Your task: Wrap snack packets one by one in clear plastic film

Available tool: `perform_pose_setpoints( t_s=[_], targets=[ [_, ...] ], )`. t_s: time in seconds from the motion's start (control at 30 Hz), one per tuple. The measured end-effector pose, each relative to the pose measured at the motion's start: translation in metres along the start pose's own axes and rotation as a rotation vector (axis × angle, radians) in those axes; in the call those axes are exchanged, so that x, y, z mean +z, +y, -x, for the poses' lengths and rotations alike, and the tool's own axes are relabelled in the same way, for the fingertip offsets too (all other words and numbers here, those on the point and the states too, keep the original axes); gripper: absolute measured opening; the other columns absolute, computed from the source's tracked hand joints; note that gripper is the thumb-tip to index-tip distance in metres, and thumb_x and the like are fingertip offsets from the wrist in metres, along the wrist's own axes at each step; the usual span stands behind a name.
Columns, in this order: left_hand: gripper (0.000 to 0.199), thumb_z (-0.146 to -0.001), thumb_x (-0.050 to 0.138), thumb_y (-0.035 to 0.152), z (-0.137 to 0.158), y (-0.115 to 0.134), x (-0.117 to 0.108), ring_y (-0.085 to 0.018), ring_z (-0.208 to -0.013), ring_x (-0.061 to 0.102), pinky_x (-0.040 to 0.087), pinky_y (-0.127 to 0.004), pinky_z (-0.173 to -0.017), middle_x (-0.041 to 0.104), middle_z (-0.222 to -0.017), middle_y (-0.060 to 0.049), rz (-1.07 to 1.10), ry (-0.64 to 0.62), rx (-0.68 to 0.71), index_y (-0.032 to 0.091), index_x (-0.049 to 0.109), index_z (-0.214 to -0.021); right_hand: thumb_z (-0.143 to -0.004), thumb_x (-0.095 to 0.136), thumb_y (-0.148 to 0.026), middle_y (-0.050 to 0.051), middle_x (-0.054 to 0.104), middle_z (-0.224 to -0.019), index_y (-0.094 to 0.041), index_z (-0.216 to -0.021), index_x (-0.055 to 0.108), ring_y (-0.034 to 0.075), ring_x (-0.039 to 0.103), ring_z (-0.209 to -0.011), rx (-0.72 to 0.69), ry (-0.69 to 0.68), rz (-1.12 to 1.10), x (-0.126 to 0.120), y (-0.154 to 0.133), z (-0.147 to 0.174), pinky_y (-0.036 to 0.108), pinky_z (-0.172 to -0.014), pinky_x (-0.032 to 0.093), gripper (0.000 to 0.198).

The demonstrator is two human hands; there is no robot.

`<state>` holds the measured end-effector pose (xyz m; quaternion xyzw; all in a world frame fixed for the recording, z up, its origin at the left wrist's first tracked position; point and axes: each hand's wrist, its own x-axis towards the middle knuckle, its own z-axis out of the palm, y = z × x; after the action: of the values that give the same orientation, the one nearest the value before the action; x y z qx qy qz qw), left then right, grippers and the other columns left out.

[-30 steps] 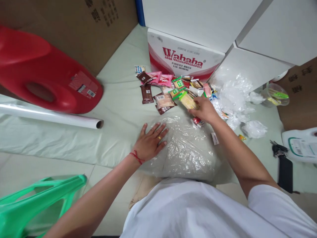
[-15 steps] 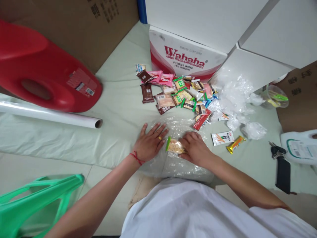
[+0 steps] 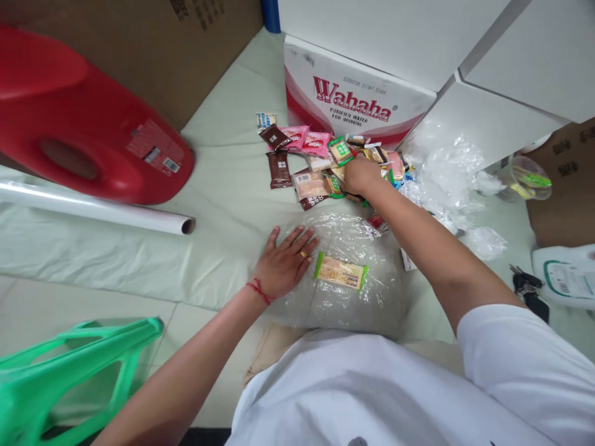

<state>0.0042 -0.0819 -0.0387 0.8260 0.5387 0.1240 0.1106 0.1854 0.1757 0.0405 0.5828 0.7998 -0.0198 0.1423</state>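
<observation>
My left hand [image 3: 283, 266] lies flat with its fingers spread on the left side of a clear plastic sheet [image 3: 362, 306]. On the sheet rests a wrapped biscuit [image 3: 341, 272] with green ends, just right of that hand and touched by neither. Farther up, my right hand [image 3: 361, 176] reaches down into a heap of wrapped snacks; its fingertips are hidden there. Around it are a green-edged packet [image 3: 340, 151], pink wafer packets [image 3: 317, 144], a beige packet [image 3: 310, 186] and brown packets [image 3: 279, 170].
A Wahaha carton [image 3: 353, 93] stands behind the heap, with crumpled clear plastic [image 3: 444, 167] to its right. On the left are a red jug [image 3: 106, 136] and a white roll [image 3: 93, 207]. Keys [image 3: 526, 282] and a white bottle [image 3: 564, 275] lie at right.
My right hand has let go of the green-ended biscuit, leaving it on the plastic sheet, and has moved up to the snack heap. My left hand stays flat in place.
</observation>
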Motion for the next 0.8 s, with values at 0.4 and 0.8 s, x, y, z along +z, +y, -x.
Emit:
perform_pose_setpoints(
  t_s=[0.4, 0.8],
  targets=[
    [0.054, -0.111, 0.034, 0.036, -0.001, 0.002, -0.003, -0.032, -0.16, 0.039, 0.012, -0.071, -0.132, 0.043, -0.171, -0.005, 0.043, -0.003, -0.009, 0.033, 0.046, -0.163, -0.088, 0.078, -0.051, 0.025, 0.058, -0.132, -0.004, -0.123, 0.064, 0.044, 0.045, -0.132, 0.006, 0.391, -0.218, -0.016, 0.039, 0.043, 0.061, -0.108, 0.04, 0.06],
    [0.053, -0.111, 0.034, 0.037, -0.001, 0.003, -0.004, -0.033, -0.16, 0.039, 0.013, -0.071, -0.132, 0.042, -0.172, -0.005, 0.036, -0.006, -0.025, 0.032, 0.047, -0.162, -0.088, 0.074, -0.027, 0.014, 0.067, -0.119, -0.015, -0.13, 0.065, 0.03, 0.054, -0.104, -0.426, -0.089, -0.355, 0.036, 0.021, 0.241, 0.043, -0.092, 0.045, 0.044]
  ],
)
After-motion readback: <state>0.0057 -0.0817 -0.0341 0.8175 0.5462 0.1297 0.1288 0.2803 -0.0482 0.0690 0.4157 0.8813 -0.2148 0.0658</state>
